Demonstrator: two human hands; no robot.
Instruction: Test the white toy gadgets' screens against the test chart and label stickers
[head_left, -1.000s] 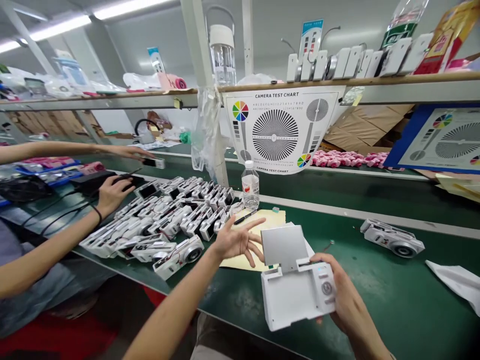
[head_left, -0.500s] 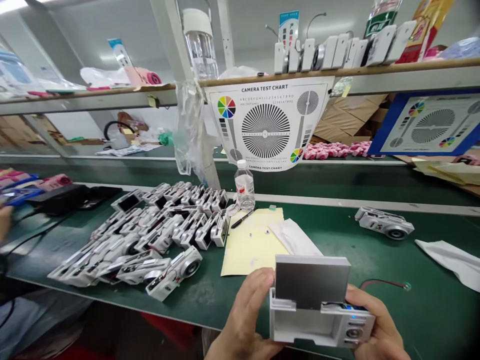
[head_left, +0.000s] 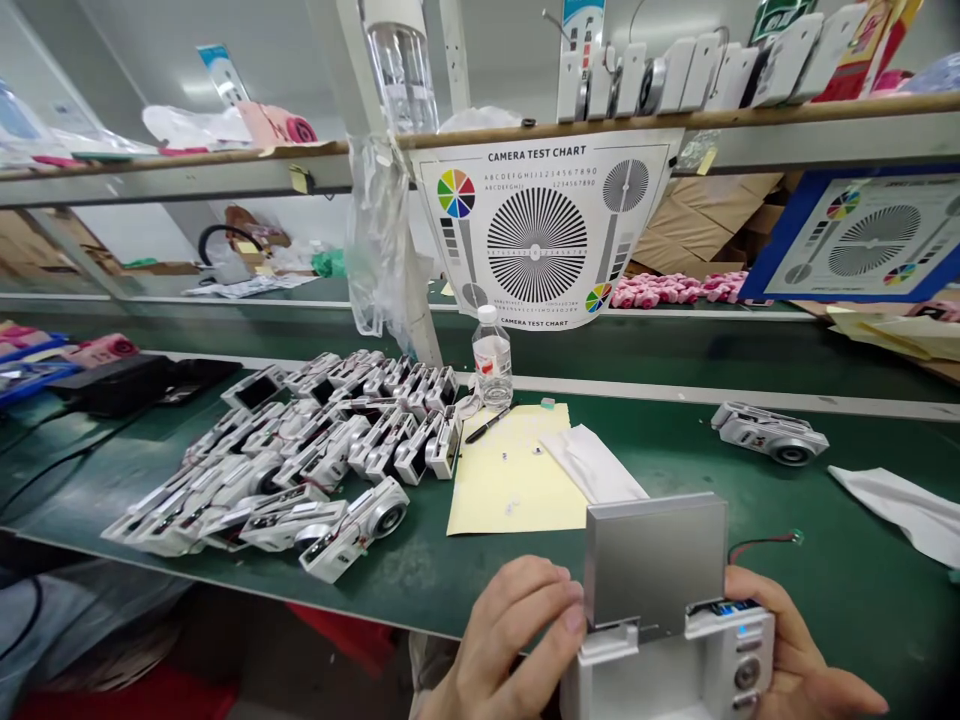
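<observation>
We are gripping the white camera [head_left: 666, 672] with our right hand [head_left: 802, 650] at its button side, and it is sitting between our hands by the desk [head_left: 675, 455]. Our left hand [head_left: 510, 645] is curling beside the raised screen [head_left: 656, 565]; whether it is gripping, we cannot tell.

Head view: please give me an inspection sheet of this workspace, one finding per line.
Surface: green table, faintly smudged.
Job's things: white housing with a blue light lit, grey panel raised above its recess; many white cameras crowded to its left, another camera apart at right.
Clutter: yellow sheet bearing small bits; pen; bottle.
Grip: right hand holds the housing's right end; left hand is at its left side.
Cables: black cables at far left; red-and-black wire behind the panel, attachment unclear.
Surroundings: test chart hanging below the shelf.
</observation>
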